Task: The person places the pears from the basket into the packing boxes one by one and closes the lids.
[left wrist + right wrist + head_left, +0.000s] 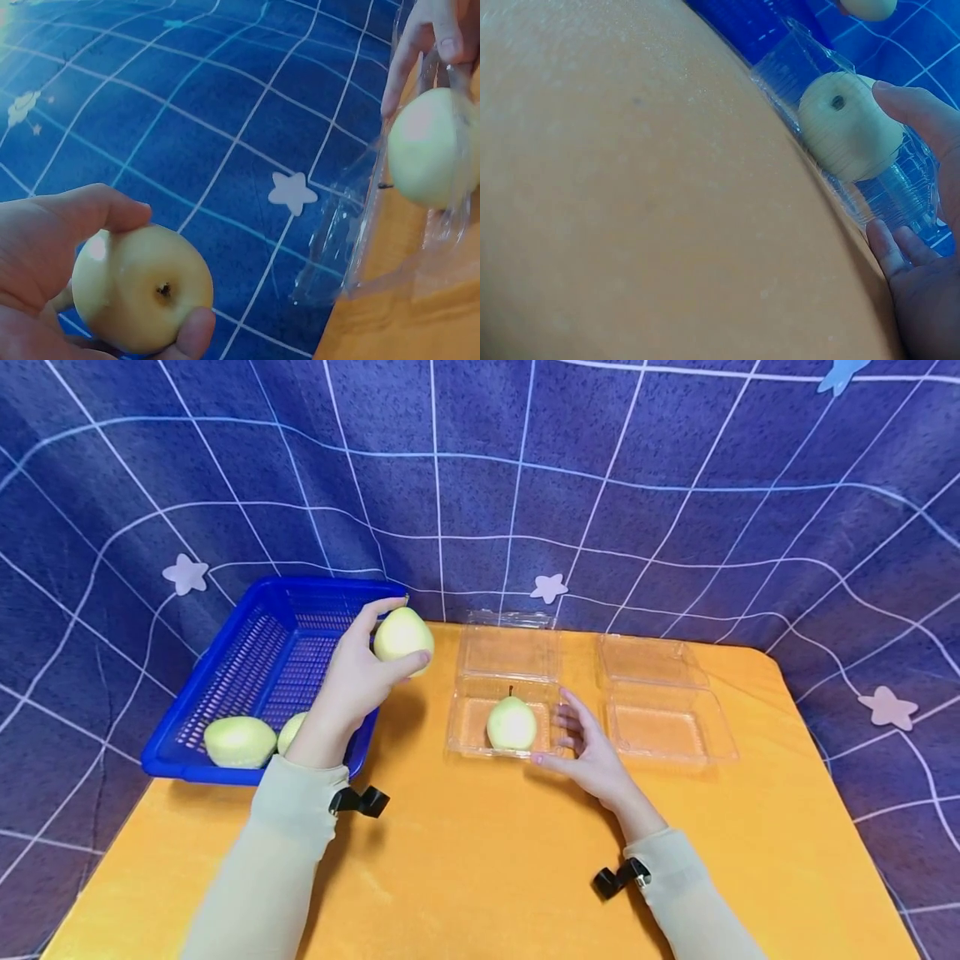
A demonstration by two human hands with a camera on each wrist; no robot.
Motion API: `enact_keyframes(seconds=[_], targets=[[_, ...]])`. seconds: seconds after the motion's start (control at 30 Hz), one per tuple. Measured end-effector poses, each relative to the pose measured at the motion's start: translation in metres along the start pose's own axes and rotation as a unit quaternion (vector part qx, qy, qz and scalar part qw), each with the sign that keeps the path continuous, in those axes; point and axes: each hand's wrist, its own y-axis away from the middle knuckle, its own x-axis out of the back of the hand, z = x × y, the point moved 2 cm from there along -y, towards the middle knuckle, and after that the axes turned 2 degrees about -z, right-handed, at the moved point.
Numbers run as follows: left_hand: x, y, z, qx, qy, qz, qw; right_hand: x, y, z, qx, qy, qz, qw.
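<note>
My left hand [358, 672] grips a pale yellow-green pear [403, 637] between thumb and fingers, above the right side of a blue basket [262, 774]. In the left wrist view this held pear [142, 292] turns its dimpled end to the camera. Another pear [512, 724], stem up, sits in the front half of a lidded clear plastic container [467, 727] that lies unfolded. My right hand [592, 752] holds this container at its right front corner, thumb at the front rim and fingers along the side. The right wrist view shows the pear [847, 131] through the plastic wall.
In the basket's front part lie a pear [240, 742] and one more pear [291, 732], partly hidden by my left arm. A second unfolded clear container [660, 727] stands to the right on the orange table [480, 860]. A blue grid-patterned cloth [480, 493] hangs behind.
</note>
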Motion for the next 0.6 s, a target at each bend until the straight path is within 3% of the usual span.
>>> enact_keyframes(seconds=[0.2,0.47,0.6], targets=[[-0.012,0.007,-0.001,-0.017,-0.052,-0.005,0.9985,-0.001,-0.003,-0.001,0.008,-0.004,-0.001,1.0],[-0.033,0.011,-0.01,-0.041,-0.041,-0.022,0.998,0.0,-0.002,0.0,0.006,0.008,-0.002,1.0],[-0.043,0.015,-0.009,-0.037,-0.046,-0.032,0.9977,0.002,-0.001,0.002,0.004,0.01,-0.001,0.9999]])
